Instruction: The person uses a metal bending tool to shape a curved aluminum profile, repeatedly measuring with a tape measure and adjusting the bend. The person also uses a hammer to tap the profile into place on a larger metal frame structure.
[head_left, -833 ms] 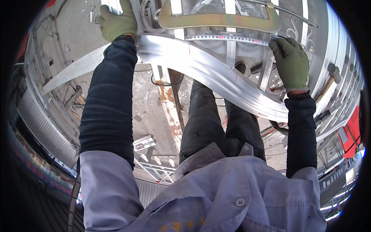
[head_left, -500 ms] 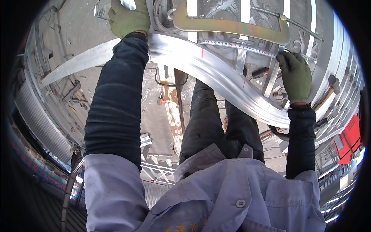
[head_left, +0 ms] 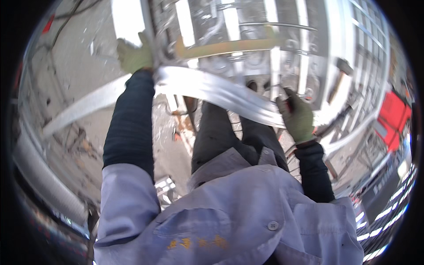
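My left hand point(head_left: 134, 56), in a green glove, lies at the near end of a wide bright metal bar point(head_left: 128, 20), its thumb and fingers apart. Below it, a curved, ribbed silver metal strip point(head_left: 198, 84) arches across in front of my legs. My right hand point(head_left: 298, 117), also gloved in green, is beside the strip's right part with its fingers curled. Something small and dark, partly red, shows at those fingers, too blurred to name. Beyond the strip lies a yellowish C-clamp point(head_left: 229, 47).
Several bright bars and scrollwork form a metal frame point(head_left: 232, 20) beyond the strip. A hammer point(head_left: 342, 75) lies at the right, with a red case point(head_left: 392, 119) farther out. Corrugated metal point(head_left: 46, 176) stands at the left.
My view has shifted and blurred. My right hand has moved left and nearer, down to the curved strip. The tape measure stretched beside the strip no longer shows. My left hand stays by the bar.
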A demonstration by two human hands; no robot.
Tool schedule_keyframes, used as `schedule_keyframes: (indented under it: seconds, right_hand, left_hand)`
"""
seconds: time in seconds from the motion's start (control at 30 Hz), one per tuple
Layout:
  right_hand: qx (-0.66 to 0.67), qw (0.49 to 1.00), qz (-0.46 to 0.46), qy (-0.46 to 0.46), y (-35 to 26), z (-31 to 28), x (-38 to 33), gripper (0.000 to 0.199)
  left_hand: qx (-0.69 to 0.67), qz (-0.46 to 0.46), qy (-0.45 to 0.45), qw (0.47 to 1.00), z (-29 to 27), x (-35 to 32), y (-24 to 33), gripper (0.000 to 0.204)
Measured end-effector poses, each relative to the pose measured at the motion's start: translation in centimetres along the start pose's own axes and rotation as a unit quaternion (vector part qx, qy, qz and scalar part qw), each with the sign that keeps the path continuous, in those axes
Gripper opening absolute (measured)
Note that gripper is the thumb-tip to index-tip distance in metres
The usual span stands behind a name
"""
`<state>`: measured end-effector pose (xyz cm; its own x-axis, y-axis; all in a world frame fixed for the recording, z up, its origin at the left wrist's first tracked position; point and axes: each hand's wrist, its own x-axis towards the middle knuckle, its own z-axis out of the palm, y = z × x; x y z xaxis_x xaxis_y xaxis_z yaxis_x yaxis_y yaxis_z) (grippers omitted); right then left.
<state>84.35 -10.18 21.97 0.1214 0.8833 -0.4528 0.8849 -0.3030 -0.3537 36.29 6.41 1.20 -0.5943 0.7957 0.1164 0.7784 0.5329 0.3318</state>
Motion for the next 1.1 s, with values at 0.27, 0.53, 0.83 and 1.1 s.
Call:
schedule_keyframes:
  seconds: [0.27, 0.53, 0.83, 1.1]
  right_hand:
    - [0.053, 0.986, 0.141, 0.074, 6.7, -3.8, -6.4, 0.068]
    - [-0.004, 0.955, 0.195, 0.221, 28.0, -8.0, 0.0, 0.064]
    - [-0.086, 0.962, 0.114, 0.232, 38.6, -6.6, 6.9, 0.076]
    - [-0.137, 0.969, 0.021, 0.207, 38.0, -8.8, 4.4, 0.069]
  left_hand:
    - [-0.110, 0.077, -0.139, 0.981, -4.3, -0.2, -3.9, 0.102]
    - [0.016, 0.017, -0.206, 0.978, -14.5, -16.7, -9.6, 0.081]
    - [0.064, -0.126, -0.335, 0.932, -22.7, -44.5, -8.2, 0.084]
    - [-0.037, -0.234, -0.354, 0.905, -27.3, -55.3, -3.6, 0.081]
